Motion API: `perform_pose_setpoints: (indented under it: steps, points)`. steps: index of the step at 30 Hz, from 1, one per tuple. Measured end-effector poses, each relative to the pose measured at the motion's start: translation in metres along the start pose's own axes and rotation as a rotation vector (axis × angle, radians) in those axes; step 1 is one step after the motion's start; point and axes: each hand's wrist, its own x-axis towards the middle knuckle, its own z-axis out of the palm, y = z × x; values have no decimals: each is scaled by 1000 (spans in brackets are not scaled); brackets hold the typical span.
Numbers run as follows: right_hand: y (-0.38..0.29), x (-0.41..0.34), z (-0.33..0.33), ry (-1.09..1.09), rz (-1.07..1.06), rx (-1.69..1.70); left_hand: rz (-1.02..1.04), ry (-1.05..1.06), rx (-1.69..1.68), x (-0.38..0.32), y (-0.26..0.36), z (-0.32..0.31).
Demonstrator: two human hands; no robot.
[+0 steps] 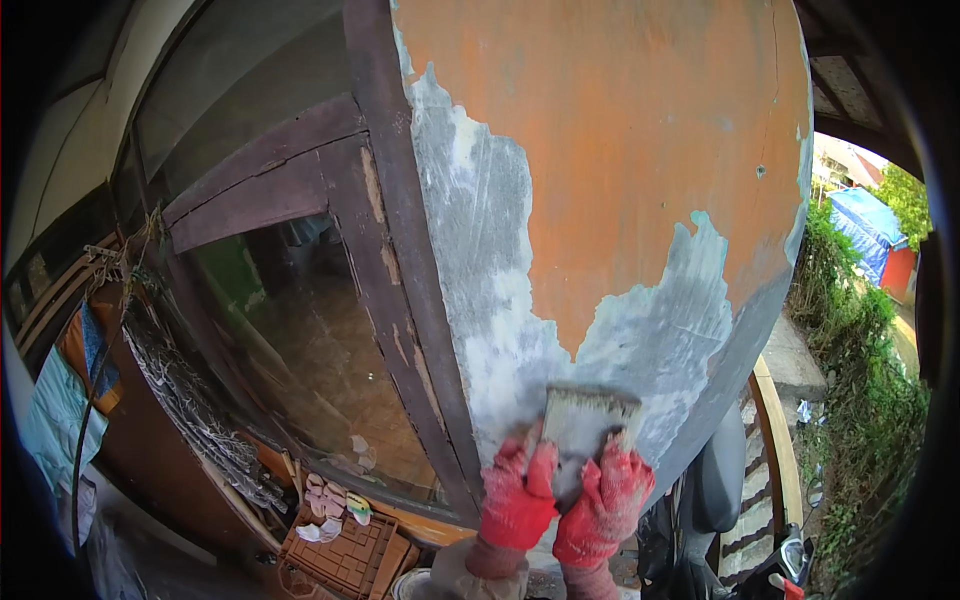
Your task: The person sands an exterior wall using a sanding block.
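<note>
Both hands wear red knit gloves dusted with white. My left hand (521,487) and my right hand (606,495) grip the two sides of a flat, square-edged board or sheet (589,420), dirty and greyish; its exact kind is unclear. Its dark upper edge lies against or very near a wall (637,150). Orange paint covers the wall's upper part, with ragged, pale blue-edged borders. Below and at the left, a bare grey patch with white smears (495,300) surrounds the board. The fingertips are partly hidden or blurred.
At left stands a worn purple-brown window frame (397,300) with glass. Below it sits a brown plastic crate (341,551) with small items on top. A motorbike seat (724,472), a wooden rail (776,442) and greenery (862,420) are at right. Cloths (64,412) hang at far left.
</note>
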Motion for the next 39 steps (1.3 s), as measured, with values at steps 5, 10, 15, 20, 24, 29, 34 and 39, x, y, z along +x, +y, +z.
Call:
perform_pose_setpoints:
  steps: [5, 10, 15, 20, 24, 29, 34, 39]
  points:
    - [5, -3, -6, -107, -15, -102, -388, 9, -431, -15, -11, 10]
    - [8, -12, 1, 4, -4, -1, -220, -11, -203, -9, -2, 4]
    - [-14, 16, 7, 56, -69, -23, 185, 14, 74, 15, 2, -3]
    - [0, -10, 5, -20, 7, 49, -270, -22, -414, -7, -25, 8]
    - [-5, 5, 4, 22, -41, 78, -229, -4, -224, -2, -8, 6]
    - [11, -6, 20, 78, -27, 133, -195, -105, 1, -1, -22, 6]
    - [-1, 6, 24, 123, -96, 164, 468, -8, 408, 19, -12, -14]
    - [-13, 4, 16, -38, 121, 182, 20, -60, -101, -6, -37, -3]
